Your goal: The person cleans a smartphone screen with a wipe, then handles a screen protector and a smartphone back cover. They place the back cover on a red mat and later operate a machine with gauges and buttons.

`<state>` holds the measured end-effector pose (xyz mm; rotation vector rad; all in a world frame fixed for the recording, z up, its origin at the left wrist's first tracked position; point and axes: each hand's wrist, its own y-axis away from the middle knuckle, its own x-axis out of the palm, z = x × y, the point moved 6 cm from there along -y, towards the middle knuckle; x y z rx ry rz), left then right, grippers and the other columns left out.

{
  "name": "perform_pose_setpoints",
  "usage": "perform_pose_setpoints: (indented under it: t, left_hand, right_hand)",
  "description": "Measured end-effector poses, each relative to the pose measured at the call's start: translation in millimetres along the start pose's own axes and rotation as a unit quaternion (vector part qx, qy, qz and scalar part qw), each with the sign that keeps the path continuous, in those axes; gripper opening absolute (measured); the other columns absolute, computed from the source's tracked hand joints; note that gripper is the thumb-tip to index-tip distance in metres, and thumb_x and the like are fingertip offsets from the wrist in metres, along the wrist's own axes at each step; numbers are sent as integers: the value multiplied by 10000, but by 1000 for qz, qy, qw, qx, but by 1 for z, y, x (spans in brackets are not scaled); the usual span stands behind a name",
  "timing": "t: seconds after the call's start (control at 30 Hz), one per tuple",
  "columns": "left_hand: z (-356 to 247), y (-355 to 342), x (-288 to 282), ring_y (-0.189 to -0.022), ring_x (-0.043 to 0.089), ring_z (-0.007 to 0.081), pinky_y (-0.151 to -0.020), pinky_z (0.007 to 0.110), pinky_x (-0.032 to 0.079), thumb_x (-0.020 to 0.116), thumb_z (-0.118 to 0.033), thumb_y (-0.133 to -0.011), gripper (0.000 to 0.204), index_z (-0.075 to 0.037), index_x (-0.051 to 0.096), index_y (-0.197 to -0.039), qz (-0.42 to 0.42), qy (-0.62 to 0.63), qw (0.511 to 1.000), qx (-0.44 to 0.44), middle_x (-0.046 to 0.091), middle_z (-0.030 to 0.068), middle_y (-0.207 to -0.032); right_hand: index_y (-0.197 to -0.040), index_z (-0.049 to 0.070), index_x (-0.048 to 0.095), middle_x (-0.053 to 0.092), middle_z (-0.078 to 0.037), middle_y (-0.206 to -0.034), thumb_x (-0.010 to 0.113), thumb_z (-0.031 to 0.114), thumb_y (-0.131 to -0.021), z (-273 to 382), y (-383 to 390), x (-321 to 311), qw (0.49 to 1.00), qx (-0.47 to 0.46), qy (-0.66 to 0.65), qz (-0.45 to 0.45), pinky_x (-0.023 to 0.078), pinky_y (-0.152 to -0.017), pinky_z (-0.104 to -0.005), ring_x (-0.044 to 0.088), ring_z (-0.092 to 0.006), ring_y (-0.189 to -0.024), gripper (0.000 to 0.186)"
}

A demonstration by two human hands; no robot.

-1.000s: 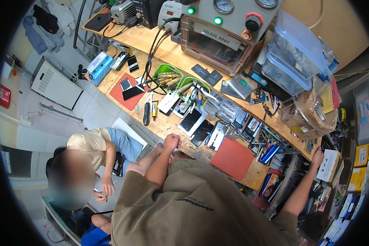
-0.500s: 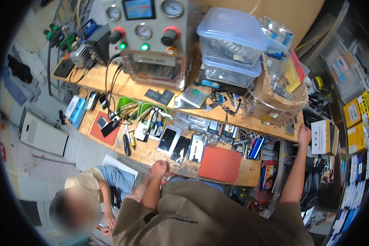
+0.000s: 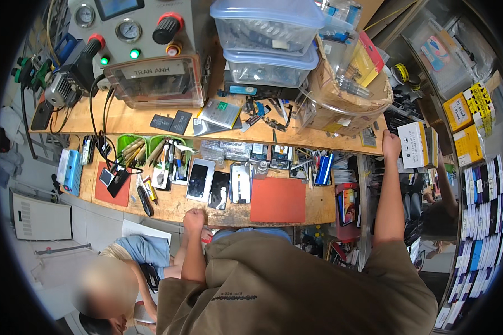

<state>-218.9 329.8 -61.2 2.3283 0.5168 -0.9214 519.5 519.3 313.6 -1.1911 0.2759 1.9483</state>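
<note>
My left hand point(image 3: 194, 219) is closed in a fist at the front edge of the wooden workbench point(image 3: 170, 210), and nothing shows in it. Out to the right, my right hand point(image 3: 392, 143) is closed at the end of the raised wooden shelf point(image 3: 341, 146), its fingers seemingly round the edge, beside a white box point(image 3: 412, 146). Nearest the left fist lie a white-framed phone point(image 3: 200, 180), a dark phone with a damaged back point(image 3: 219, 190) and an opened phone point(image 3: 241, 184). Right of these is a red mat point(image 3: 278, 200).
A grey machine with gauges point(image 3: 129, 31), lidded plastic tubs point(image 3: 271, 66) and a cardboard box point(image 3: 346, 111) stand on the shelf. Green trays point(image 3: 129, 140) hold tools. Another person point(image 3: 129, 257) sits at lower left. Stacked boxes point(image 3: 483, 206) line the right side.
The view has shifted, so the bench and shelf appear farther left and higher. Both hands keep their places on the furniture. The seated person's head has dipped lower.
</note>
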Motion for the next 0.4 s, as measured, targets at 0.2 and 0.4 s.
perform_pose_setpoints:
  t: [0.2, 0.4]
  left_hand:
    - [-16, 19, -12, -747, 726, 394, -714, 487, 551, 683, -296, -829, 265, -43, 764, -826, -7, -37, 999, 32, 716, 236, -783]
    - [-25, 7, -4, -818, 729, 431, -773, 519, 557, 653, -306, -841, 293, -28, 737, -803, 35, -18, 998, 56, 719, 271, -823]
  right_hand:
    - [-967, 16, 769, 745, -277, -1030, 572, 488, -915, 2, 2, 0, 1000, 19, 21, -5, 514, -921, -515, 696, -464, -1020, 514]
    - [-1015, 36, 789, 740, -287, -1065, 574, 504, -908, -6, -3, 2, 999, 17, 23, -22, 515, -942, -519, 686, -470, -1073, 526]
